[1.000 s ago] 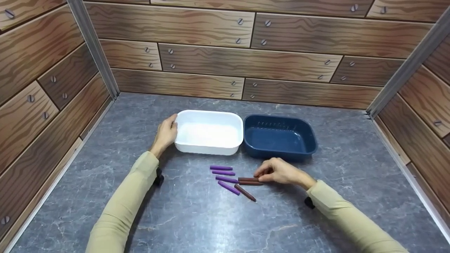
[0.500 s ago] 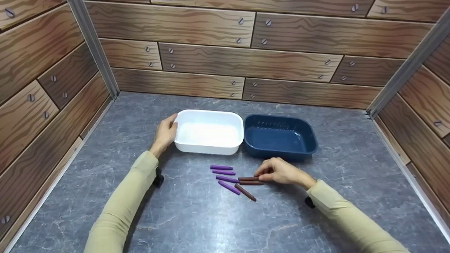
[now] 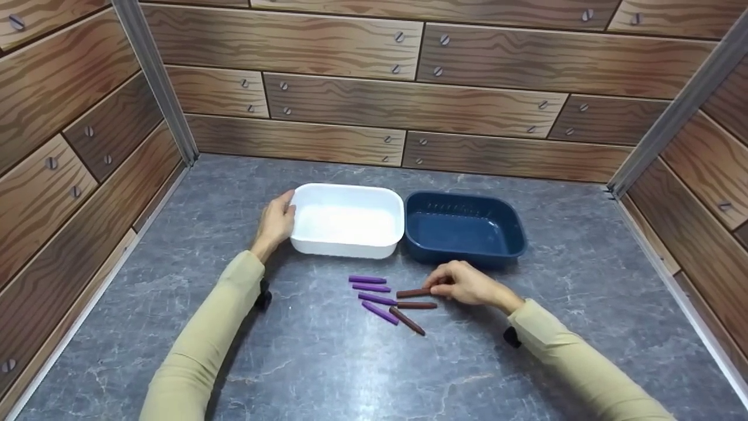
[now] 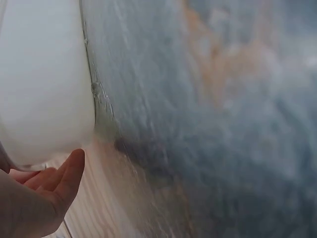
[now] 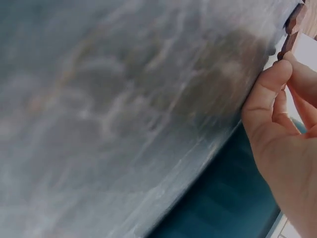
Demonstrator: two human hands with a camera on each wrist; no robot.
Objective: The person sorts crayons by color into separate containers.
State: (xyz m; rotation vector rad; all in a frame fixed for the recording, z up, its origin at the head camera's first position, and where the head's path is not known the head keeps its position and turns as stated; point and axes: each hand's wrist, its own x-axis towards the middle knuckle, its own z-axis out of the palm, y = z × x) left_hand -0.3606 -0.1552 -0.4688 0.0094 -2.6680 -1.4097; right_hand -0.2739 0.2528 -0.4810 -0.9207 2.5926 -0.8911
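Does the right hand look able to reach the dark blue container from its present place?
Likely yes: the right hand, pinching a brown stick, is just in front of the dark blue container, and nothing visible stands between them.

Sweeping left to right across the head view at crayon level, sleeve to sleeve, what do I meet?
Left sleeve → black wrist device → purple crayons → pinched brown crayon → right hand → right sleeve.
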